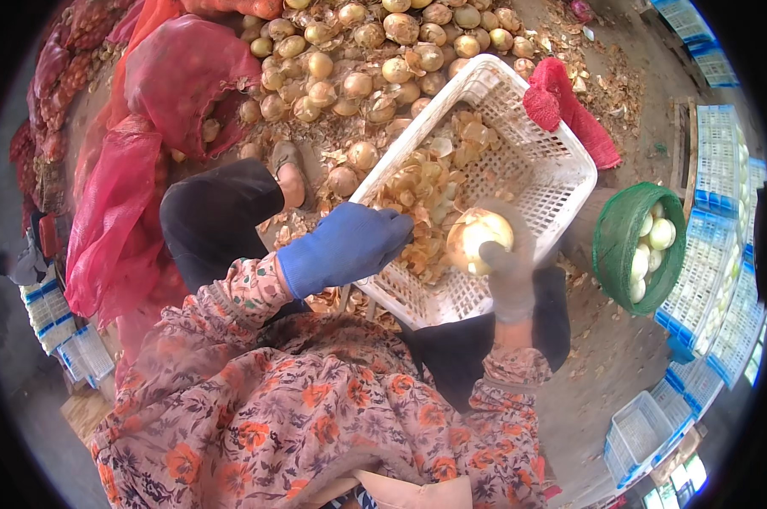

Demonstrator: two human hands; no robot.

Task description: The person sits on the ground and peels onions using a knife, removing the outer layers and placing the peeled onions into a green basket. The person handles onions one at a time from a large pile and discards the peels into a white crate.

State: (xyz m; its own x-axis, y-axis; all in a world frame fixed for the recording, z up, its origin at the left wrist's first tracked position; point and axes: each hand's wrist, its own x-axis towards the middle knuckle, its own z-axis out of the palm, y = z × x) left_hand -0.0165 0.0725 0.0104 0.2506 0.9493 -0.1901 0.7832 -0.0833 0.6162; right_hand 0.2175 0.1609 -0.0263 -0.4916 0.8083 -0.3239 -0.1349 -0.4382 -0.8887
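Observation:
My left hand (352, 245), in a blue knit glove, is held over the near left rim of a white plastic crate (574, 203). Its fingers are curled, and whether anything is between them is hidden. My right hand (512, 273), in a greyish glove and blurred, grips a partly peeled yellow onion (479, 238) above the crate. Loose onion skins (415, 184) lie on the slatted bottom of the crate. A red cloth (571, 114) hangs over the crate's far right corner.
Unpeeled onions (358, 86) are heaped on the floor beyond the crate. Red mesh sacks (186, 76) stand at the left. A green mesh-lined basket (603, 248) holds peeled onions (662, 234) at the right, near stacked white and blue crates (695, 267).

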